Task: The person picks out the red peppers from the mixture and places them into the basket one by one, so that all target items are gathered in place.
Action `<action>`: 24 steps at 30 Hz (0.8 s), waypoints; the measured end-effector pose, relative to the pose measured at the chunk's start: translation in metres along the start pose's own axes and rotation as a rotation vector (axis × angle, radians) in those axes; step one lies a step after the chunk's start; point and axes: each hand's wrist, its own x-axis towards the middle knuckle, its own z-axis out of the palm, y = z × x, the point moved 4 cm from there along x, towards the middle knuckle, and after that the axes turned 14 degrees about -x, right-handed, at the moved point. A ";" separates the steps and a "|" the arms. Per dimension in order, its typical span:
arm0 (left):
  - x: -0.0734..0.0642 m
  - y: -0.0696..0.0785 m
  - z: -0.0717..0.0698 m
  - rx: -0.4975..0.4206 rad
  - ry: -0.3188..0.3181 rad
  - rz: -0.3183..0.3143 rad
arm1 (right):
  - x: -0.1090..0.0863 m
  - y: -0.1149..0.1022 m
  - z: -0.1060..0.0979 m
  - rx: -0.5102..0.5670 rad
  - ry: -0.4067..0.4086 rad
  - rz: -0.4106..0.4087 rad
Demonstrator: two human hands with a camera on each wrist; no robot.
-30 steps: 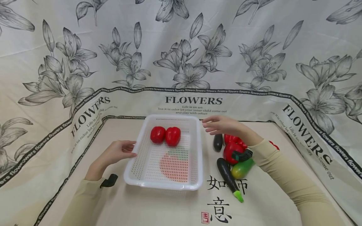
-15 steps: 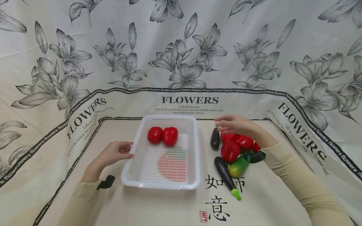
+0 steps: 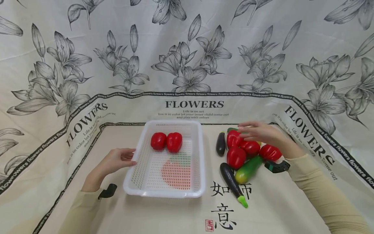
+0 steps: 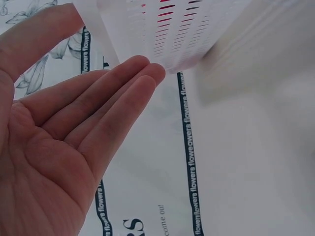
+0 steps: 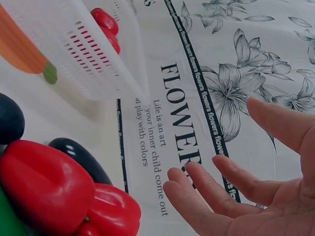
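In the head view my left hand (image 3: 115,161) is at the left rim of a white perforated basket (image 3: 128,182). The left wrist view shows its fingers (image 4: 113,105) straight beside the basket wall, thumb by the rim. Two red bell peppers (image 3: 158,141) sit together inside the basket. My right hand (image 3: 260,133) hangs over the far side of the vegetable pile, fingers extended, palm empty in the right wrist view. Below and beside it lie several red bell peppers (image 3: 236,157), a small eggplant (image 3: 220,144), a long eggplant (image 3: 232,180) and a green-yellow elongated fruit or vegetable (image 3: 248,170).
A bit of another green thing (image 3: 232,129) shows behind the peppers. In the right wrist view an orange thing with a green tip (image 5: 22,46) appears near the basket wall. A flower-printed cloth (image 3: 193,65) hangs behind and beside the table (image 3: 163,214).
My right hand has moved right, away from the basket and across the vegetable pile, uncovering more peppers. The left hand stays at the basket rim. The head view has shifted slightly.
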 end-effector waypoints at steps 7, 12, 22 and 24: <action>0.000 0.001 -0.001 -0.006 0.002 0.005 | -0.009 0.018 -0.011 -0.021 0.052 -0.022; 0.000 0.000 0.001 -0.013 0.003 0.008 | -0.015 0.030 -0.017 -0.031 0.069 -0.011; -0.001 0.000 0.001 -0.010 0.006 0.012 | -0.030 0.053 -0.025 -0.010 0.092 0.009; -0.001 0.000 0.000 -0.007 0.008 0.013 | -0.033 0.058 -0.026 0.003 0.098 0.018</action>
